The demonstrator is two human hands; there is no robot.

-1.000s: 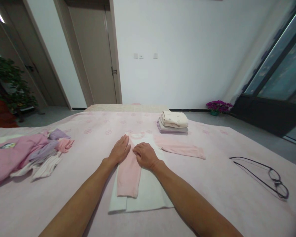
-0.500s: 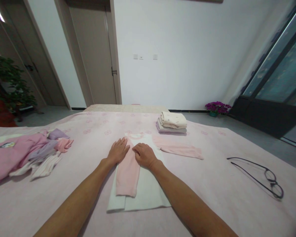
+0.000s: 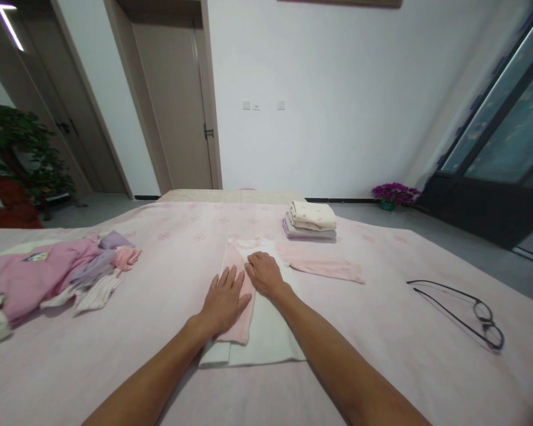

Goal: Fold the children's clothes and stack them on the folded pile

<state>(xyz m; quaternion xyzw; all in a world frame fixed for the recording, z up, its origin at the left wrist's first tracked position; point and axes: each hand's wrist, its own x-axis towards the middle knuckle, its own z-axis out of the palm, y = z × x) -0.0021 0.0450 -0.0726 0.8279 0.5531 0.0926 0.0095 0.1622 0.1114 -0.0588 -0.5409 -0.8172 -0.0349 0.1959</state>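
Note:
A small white top with pink sleeves (image 3: 270, 331) lies flat on the pink bed cover (image 3: 364, 343) in front of me. Its left sleeve (image 3: 237, 296) is folded down over the body, and my left hand (image 3: 225, 299) lies flat on that sleeve with fingers stretched out. My right hand (image 3: 263, 273) rests palm down near the top's collar, fingers slightly curled, touching the sleeve's upper part. The other pink sleeve (image 3: 322, 265) stretches out to the right on the cover.
A stack of folded clothes (image 3: 311, 220) sits beyond the top. A heap of unfolded pink, lilac and white clothes (image 3: 48, 272) lies at the left. Black-framed glasses (image 3: 466, 310) lie at the right. Doors, a plant and a flower pot stand past the bed.
My left hand has slid down the folded sleeve toward me, from beside the collar to the sleeve's lower half. My right hand has stayed near the collar.

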